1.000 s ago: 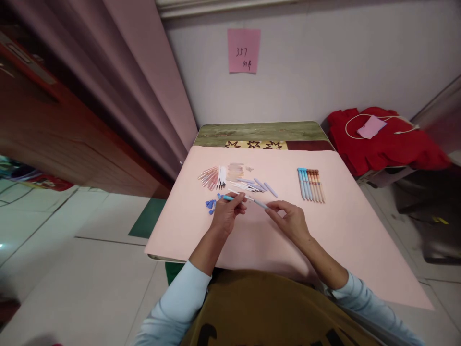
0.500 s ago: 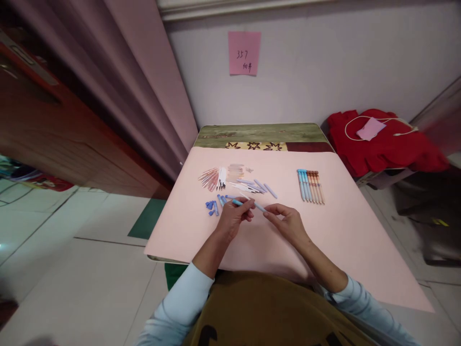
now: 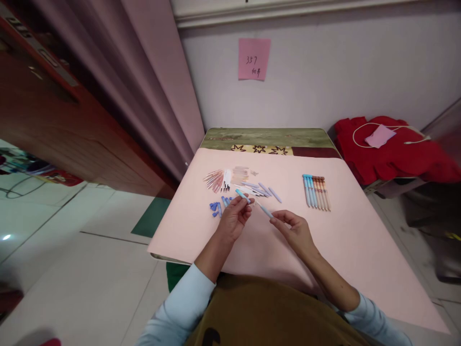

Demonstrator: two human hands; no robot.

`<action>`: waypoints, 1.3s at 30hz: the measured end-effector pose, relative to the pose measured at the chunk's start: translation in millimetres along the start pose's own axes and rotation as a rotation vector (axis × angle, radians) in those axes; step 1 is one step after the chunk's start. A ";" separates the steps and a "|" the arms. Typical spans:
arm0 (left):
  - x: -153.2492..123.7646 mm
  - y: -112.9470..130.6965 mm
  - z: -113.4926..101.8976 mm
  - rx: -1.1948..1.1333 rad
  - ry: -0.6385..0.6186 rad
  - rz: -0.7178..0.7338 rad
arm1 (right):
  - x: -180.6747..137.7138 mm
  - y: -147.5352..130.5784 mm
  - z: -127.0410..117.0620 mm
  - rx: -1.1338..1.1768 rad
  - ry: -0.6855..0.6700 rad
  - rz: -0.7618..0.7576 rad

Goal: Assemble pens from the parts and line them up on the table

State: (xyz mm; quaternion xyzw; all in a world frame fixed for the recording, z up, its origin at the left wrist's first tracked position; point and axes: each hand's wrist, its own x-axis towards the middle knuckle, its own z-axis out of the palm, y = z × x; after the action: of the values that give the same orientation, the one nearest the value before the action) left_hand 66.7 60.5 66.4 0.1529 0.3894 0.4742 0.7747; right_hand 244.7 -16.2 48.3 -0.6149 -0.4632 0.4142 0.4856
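Note:
My left hand [image 3: 233, 218] is closed in a pinch on a light blue pen part [image 3: 242, 194] that sticks up and to the left. My right hand [image 3: 295, 229] is closed on a pale blue pen barrel [image 3: 265, 210] that points toward the left hand. The two pieces are a little apart above the pink mat [image 3: 345, 240]. Just beyond the hands lie loose pen parts [image 3: 259, 189], thin refills [image 3: 219, 179] and small blue caps [image 3: 215, 207].
A row of several finished blue and orange pens [image 3: 316, 191] lies at the right of the mat. A red cloth [image 3: 392, 149] with a white cable sits on a seat to the right. A pink note [image 3: 254, 58] hangs on the wall; a curtain [image 3: 151, 86] hangs at left.
The two pen pieces, joined in line a second ago, have come apart. My left hand has tilted its piece upward and my right hand has drawn back slightly. The camera shifted a little.

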 end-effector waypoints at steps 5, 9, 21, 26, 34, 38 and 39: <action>-1.8 -3.8 -3.8 -0.004 0.006 0.001 | 0.1 0.2 2.2 -0.043 -0.001 -0.014; -3.7 -6.1 -4.4 0.030 -0.017 0.049 | 0.5 5.8 4.8 -0.035 0.000 -0.024; -27.3 -25.8 -58.3 0.044 -0.146 -0.080 | 25.5 39.5 -9.8 -0.646 0.184 -0.105; -30.3 -31.9 -71.1 -0.018 -0.234 -0.094 | 30.1 54.0 -0.3 -0.737 0.209 -0.262; -24.9 -35.1 -71.7 -0.108 -0.221 -0.095 | 33.1 68.7 -0.6 -0.698 0.250 -0.235; -27.8 -37.7 -74.1 -0.102 -0.217 -0.089 | 32.5 66.1 3.8 -0.738 0.269 -0.227; -28.6 -38.3 -75.2 -0.094 -0.220 -0.087 | 32.2 65.1 4.9 -0.743 0.270 -0.223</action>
State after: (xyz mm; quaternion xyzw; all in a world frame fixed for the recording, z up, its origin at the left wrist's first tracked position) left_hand 27.0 6.8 7.3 0.1503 0.2859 0.4382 0.8388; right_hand 258.2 9.7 -18.4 -0.7433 -0.5770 0.0792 0.3290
